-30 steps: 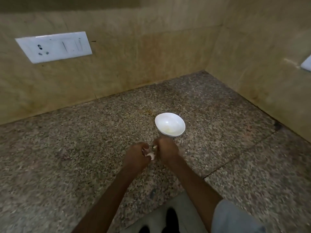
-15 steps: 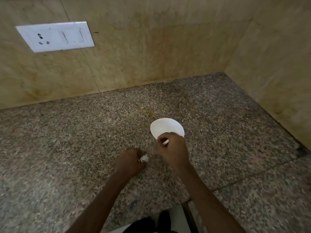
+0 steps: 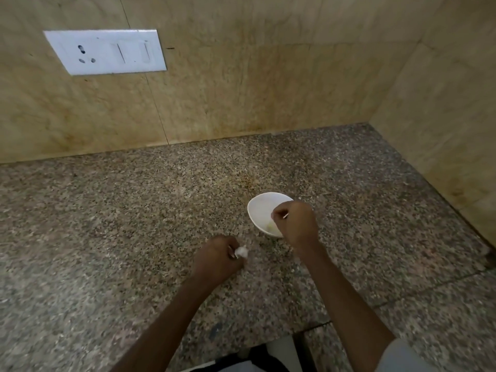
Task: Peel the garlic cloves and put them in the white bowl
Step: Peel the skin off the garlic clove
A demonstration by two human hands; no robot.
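Note:
A small white bowl [image 3: 259, 210] stands on the speckled granite counter [image 3: 134, 224]; a pale yellowish bit lies in its bottom. My right hand [image 3: 295, 222] hovers over the bowl's right half with fingers curled, pinching something small and pale that is mostly hidden by the fingers. My left hand [image 3: 217, 260] rests low over the counter to the bowl's left and front, its curled fingers holding a white piece of garlic [image 3: 241, 252] that sticks out at the fingertips.
Beige stone walls close the counter at the back and on the right, meeting in a corner. A white switch and socket plate [image 3: 107, 51] is mounted on the back wall at upper left. The counter's front edge runs near the bottom.
My hands have parted: the right hand went up from beside the left to over the bowl, while the left stayed low with the garlic. The view tilted and shifted.

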